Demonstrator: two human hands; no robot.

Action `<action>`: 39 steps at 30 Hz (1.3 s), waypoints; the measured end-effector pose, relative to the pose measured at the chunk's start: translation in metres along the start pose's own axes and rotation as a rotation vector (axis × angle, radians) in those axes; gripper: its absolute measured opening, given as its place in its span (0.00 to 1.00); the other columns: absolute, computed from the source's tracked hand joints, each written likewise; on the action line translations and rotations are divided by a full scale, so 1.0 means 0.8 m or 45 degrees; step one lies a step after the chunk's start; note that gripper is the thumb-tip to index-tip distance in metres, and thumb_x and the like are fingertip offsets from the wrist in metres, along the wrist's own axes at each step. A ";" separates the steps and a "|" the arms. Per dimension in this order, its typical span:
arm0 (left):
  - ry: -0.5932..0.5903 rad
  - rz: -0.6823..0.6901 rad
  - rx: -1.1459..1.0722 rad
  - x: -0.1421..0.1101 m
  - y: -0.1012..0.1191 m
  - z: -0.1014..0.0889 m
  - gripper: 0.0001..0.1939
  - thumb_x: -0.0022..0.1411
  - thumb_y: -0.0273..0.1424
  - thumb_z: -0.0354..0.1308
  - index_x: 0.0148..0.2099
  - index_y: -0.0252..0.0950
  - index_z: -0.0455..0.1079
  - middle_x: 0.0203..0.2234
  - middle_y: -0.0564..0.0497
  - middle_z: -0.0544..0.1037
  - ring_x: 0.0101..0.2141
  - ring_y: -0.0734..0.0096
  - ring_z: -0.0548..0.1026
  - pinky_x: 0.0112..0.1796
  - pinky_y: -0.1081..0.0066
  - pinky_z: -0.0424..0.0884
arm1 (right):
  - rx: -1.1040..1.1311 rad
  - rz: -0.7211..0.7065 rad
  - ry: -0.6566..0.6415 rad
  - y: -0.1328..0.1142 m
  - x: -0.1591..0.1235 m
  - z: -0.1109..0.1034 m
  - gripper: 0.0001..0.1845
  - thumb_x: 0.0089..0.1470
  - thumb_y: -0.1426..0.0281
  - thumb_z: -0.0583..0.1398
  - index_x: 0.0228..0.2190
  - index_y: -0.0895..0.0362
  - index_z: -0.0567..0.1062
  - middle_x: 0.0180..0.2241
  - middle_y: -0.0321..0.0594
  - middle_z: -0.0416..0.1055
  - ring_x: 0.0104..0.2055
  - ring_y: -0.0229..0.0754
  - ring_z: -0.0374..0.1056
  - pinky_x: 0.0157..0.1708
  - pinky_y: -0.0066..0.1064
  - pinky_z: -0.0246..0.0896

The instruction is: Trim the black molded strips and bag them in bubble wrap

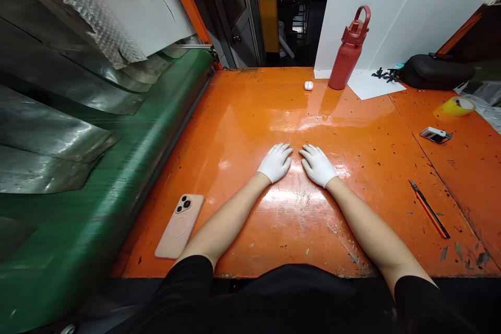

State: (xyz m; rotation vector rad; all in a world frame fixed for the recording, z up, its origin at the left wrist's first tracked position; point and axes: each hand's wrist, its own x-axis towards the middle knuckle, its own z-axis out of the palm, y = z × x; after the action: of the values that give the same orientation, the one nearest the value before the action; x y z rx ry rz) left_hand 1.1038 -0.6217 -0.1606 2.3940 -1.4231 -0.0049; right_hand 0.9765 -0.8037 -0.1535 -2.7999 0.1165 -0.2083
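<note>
Both hands wear white gloves and rest on a glossy orange table [235, 115], a short gap between them. My left hand [276, 162] lies flat, fingers stretched forward, holding nothing. Mirroring it, my right hand [317, 165] also lies flat with its fingers extended and nothing in them. Beside my left forearm is a pink phone [179, 227], camera side up, its lower corner close to the arm. To the right of my right forearm lies an orange and black utility knife [429, 210].
A green conveyor belt [129, 167] with hanging clear flaps [50, 135] runs along the left. Toward the back stand a red bottle [346, 57], a small white-pink case [309, 85], white paper [371, 86] and a black case [434, 72]. Yellow tape [458, 106] and a small white device [435, 134] lie right.
</note>
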 end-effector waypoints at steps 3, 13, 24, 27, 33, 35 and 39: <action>0.004 0.001 0.012 0.000 0.001 0.001 0.24 0.76 0.34 0.45 0.67 0.34 0.71 0.69 0.43 0.69 0.70 0.55 0.64 0.72 0.53 0.56 | -0.039 -0.012 0.005 -0.004 0.000 -0.001 0.29 0.71 0.65 0.46 0.64 0.60 0.72 0.69 0.52 0.64 0.73 0.56 0.57 0.74 0.52 0.49; 0.003 -0.011 0.027 -0.004 0.003 0.001 0.25 0.77 0.34 0.45 0.68 0.34 0.70 0.69 0.43 0.69 0.71 0.54 0.62 0.73 0.52 0.55 | -0.048 -0.003 0.007 -0.003 0.000 0.001 0.29 0.72 0.65 0.46 0.64 0.61 0.72 0.69 0.52 0.64 0.73 0.57 0.56 0.74 0.52 0.49; -0.001 0.004 0.035 -0.004 0.007 -0.006 0.24 0.76 0.33 0.46 0.67 0.36 0.71 0.68 0.43 0.70 0.70 0.54 0.64 0.72 0.52 0.58 | 0.010 -0.001 0.012 0.002 -0.002 0.004 0.28 0.71 0.65 0.47 0.64 0.59 0.72 0.69 0.51 0.64 0.74 0.54 0.56 0.74 0.53 0.48; -0.003 0.008 0.028 -0.004 0.007 -0.008 0.23 0.76 0.33 0.46 0.66 0.35 0.71 0.68 0.43 0.70 0.69 0.54 0.65 0.72 0.53 0.57 | 0.036 0.014 -0.006 0.004 -0.002 0.004 0.28 0.71 0.64 0.48 0.64 0.59 0.72 0.70 0.50 0.63 0.74 0.54 0.55 0.75 0.53 0.47; -0.003 -0.002 -0.001 -0.003 0.006 -0.009 0.23 0.75 0.32 0.47 0.66 0.36 0.72 0.67 0.44 0.71 0.69 0.55 0.65 0.72 0.53 0.57 | 0.057 0.015 -0.018 0.006 -0.001 0.002 0.28 0.71 0.64 0.48 0.64 0.59 0.72 0.70 0.51 0.64 0.74 0.55 0.55 0.75 0.54 0.47; -0.001 0.001 -0.002 -0.003 0.006 -0.009 0.23 0.75 0.32 0.47 0.66 0.36 0.72 0.67 0.44 0.71 0.69 0.56 0.65 0.72 0.53 0.57 | 0.061 0.012 -0.019 0.006 -0.001 0.001 0.28 0.71 0.64 0.48 0.64 0.59 0.72 0.70 0.52 0.64 0.74 0.55 0.55 0.75 0.55 0.47; 0.007 0.007 -0.001 -0.003 0.005 -0.008 0.23 0.75 0.32 0.47 0.65 0.36 0.72 0.67 0.44 0.71 0.69 0.56 0.65 0.72 0.53 0.57 | 0.058 0.011 -0.020 0.005 -0.001 0.001 0.28 0.71 0.64 0.48 0.64 0.60 0.72 0.70 0.51 0.63 0.74 0.56 0.55 0.75 0.54 0.47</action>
State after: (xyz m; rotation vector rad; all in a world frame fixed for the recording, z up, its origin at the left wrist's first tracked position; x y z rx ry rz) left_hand 1.1002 -0.6198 -0.1535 2.3878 -1.4274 0.0026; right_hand 0.9754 -0.8074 -0.1559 -2.7548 0.1181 -0.1842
